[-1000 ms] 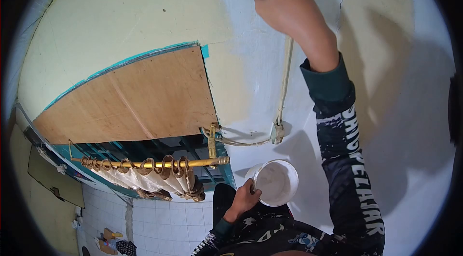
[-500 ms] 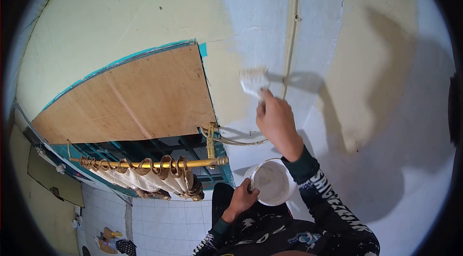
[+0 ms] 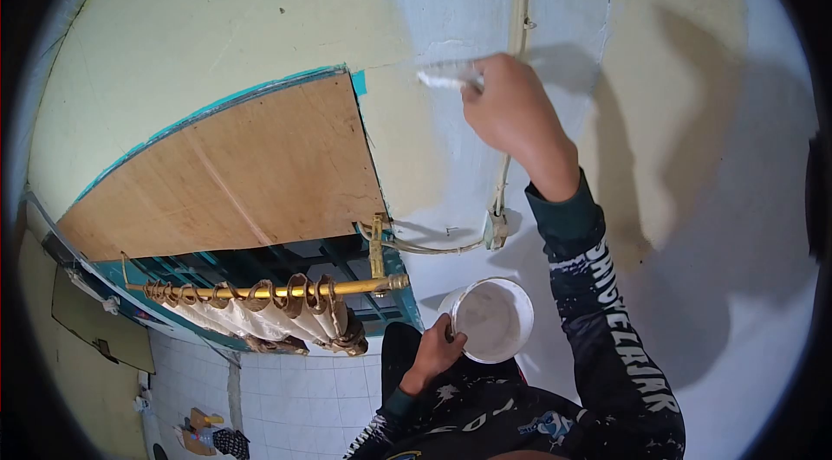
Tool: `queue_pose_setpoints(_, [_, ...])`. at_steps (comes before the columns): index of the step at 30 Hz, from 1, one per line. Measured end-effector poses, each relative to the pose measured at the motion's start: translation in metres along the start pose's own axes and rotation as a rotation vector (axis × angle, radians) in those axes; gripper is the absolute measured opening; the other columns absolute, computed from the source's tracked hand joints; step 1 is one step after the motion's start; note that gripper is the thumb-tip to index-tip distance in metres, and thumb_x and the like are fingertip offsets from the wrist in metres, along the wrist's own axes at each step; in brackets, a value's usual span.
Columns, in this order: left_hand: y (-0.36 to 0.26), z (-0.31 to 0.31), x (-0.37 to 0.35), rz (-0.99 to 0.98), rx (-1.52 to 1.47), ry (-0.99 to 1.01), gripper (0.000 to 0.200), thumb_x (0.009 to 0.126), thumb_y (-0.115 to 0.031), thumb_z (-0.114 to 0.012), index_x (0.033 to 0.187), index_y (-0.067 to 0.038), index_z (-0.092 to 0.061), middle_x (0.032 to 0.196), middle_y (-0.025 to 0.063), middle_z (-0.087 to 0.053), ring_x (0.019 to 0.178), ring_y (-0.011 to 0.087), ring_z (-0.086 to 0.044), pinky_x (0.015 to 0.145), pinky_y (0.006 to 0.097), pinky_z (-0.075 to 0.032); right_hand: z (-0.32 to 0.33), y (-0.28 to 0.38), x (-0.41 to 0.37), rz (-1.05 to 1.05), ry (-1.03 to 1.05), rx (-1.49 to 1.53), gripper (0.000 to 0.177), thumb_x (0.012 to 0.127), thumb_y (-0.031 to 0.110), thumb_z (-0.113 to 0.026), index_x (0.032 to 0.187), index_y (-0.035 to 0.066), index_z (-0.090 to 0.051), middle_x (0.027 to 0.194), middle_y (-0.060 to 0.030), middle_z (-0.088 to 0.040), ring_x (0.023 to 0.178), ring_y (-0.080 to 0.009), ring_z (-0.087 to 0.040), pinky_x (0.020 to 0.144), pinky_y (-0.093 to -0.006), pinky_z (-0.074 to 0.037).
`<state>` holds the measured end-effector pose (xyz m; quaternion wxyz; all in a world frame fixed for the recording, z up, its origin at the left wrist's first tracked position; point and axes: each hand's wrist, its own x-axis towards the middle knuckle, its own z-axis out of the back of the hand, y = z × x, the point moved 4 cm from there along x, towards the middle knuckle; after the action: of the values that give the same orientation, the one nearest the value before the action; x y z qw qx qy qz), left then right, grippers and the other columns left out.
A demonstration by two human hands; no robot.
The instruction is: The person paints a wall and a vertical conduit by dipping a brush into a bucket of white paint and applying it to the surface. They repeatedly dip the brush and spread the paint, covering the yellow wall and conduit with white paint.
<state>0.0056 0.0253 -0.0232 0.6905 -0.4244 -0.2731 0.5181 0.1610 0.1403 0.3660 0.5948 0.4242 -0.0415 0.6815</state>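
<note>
Paintbrush (image 3: pixel 449 76) near twelve o'clock, right hand (image 3: pixel 513 109) with fingers clamped on it: probably light, soft-tipped, best held by the handle; bucket (image 3: pixel 518 332) at five, left hand (image 3: pixel 433 351) clamping its rim (image 3: pixel 530 314), likely heavier.

We note a pale-yellow wall (image 3: pixel 217 18) with whitish areas (image 3: pixel 459 1), a brown plywood panel (image 3: pixel 234 157) above a teal-framed barred window (image 3: pixel 299 257), a gold-coloured curtain rod (image 3: pixel 368 286) and a white tiled floor (image 3: pixel 303 391).
</note>
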Motion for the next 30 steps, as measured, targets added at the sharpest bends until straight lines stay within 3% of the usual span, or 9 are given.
queue_pose_setpoints(3, [0.0,-0.001,-0.002,0.019,-0.034,-0.001,0.034,0.086,-0.024,-0.069,0.098,0.004,-0.054,0.074,0.0234,-0.061,0.069,0.0407,-0.065,0.065,0.0466,-0.051,0.017,0.017,0.024,0.189,-0.159,-0.029,0.015,0.081,0.005,-0.061,0.085,-0.005,-0.07,0.085,-0.0331,-0.066,0.083,-0.0494,-0.066,0.079,-0.0508,-0.056])
queue_pose_setpoints(6, [0.0,0.0,-0.001,-0.008,-0.031,-0.003,0.035,0.086,-0.025,-0.069,0.098,0.004,-0.054,0.074,0.0231,-0.061,0.068,0.0402,-0.064,0.065,0.0463,-0.051,0.04,0.039,0.04,0.334,-0.372,-0.066,0.023,0.088,0.012,-0.064,0.104,-0.003,-0.071,0.077,-0.0274,-0.066,0.075,-0.0464,-0.066,0.071,-0.045,-0.054])
queue_pose_setpoints(8, [0.0,0.001,-0.001,0.005,-0.007,-0.011,0.034,0.086,-0.024,-0.069,0.098,0.004,-0.054,0.074,0.0231,-0.061,0.068,0.0401,-0.064,0.065,0.0463,-0.051,0.047,0.047,0.037,0.451,-0.536,0.007,0.01,0.082,0.004,-0.061,0.081,-0.005,-0.066,0.072,-0.0299,-0.062,0.077,-0.0487,-0.065,0.07,-0.0538,-0.053])
queue_pose_setpoints(9, [0.0,0.001,0.0,0.001,-0.01,-0.014,0.034,0.086,-0.024,-0.069,0.098,0.004,-0.054,0.074,0.0231,-0.061,0.068,0.0401,-0.064,0.065,0.0463,-0.051,0.043,0.044,0.038,0.456,-0.537,0.006,0.01,0.082,0.004,-0.061,0.081,-0.005,-0.066,0.072,-0.0299,-0.062,0.077,-0.0487,-0.065,0.07,-0.0538,-0.053])
queue_pose_setpoints(12, [0.003,0.001,0.0,0.034,-0.042,-0.01,0.035,0.086,-0.024,-0.069,0.099,0.004,-0.054,0.074,0.0232,-0.061,0.069,0.0407,-0.065,0.065,0.0464,-0.051,0.007,0.018,0.029,0.464,-0.528,-0.023,0.017,0.086,0.005,-0.062,0.099,-0.004,-0.067,0.071,-0.028,-0.062,0.071,-0.0472,-0.065,0.064,-0.0543,-0.052])
queue_pose_setpoints(16, [0.003,0.005,0.001,0.009,-0.018,-0.018,0.035,0.086,-0.025,-0.07,0.099,0.004,-0.054,0.074,0.0236,-0.062,0.069,0.0409,-0.065,0.066,0.0467,-0.051,-0.056,-0.024,-0.028,0.203,-0.263,-0.182,0.044,0.092,0.011,-0.061,0.134,0.001,-0.056,0.082,-0.0263,-0.064,0.067,-0.0434,-0.067,0.059,-0.0523,-0.054])
queue_pose_setpoints(21, [0.0,0.006,-0.002,0.038,-0.038,-0.014,0.034,0.086,-0.024,-0.07,0.099,0.003,-0.054,0.073,0.024,-0.062,0.069,0.0414,-0.065,0.066,0.047,-0.051,-0.097,-0.059,-0.099,0.023,-0.08,-0.058,0.039,0.09,0.007,-0.06,0.128,-0.002,-0.059,0.078,-0.0251,-0.065,0.069,-0.044,-0.066,0.064,-0.0528,-0.054])
queue_pose_setpoints(24, [0.002,0.004,-0.003,0.014,-0.04,-0.038,0.033,0.085,-0.022,-0.07,0.095,0.004,-0.053,0.07,0.0199,-0.056,0.061,0.032,-0.058,0.062,0.0437,-0.048,-0.119,-0.081,-0.141,-0.061,0.095,0.033,0.031,0.089,0.007,-0.061,0.118,-0.002,-0.064,0.08,-0.0253,-0.067,0.074,-0.0443,-0.067,0.071,-0.0537,-0.053])
queue_pose_setpoints(30, [0.001,0.002,-0.006,0.014,-0.068,-0.016,0.033,0.086,-0.022,-0.07,0.095,0.004,-0.052,0.07,0.0205,-0.057,0.062,0.032,-0.059,0.062,0.0436,-0.048,-0.081,-0.071,-0.105,-0.148,0.009,0.113,0.022,0.087,0.008,-0.062,0.105,-0.003,-0.067,0.089,-0.0273,-0.069,0.086,-0.0467,-0.066,0.076,-0.0529,-0.053])
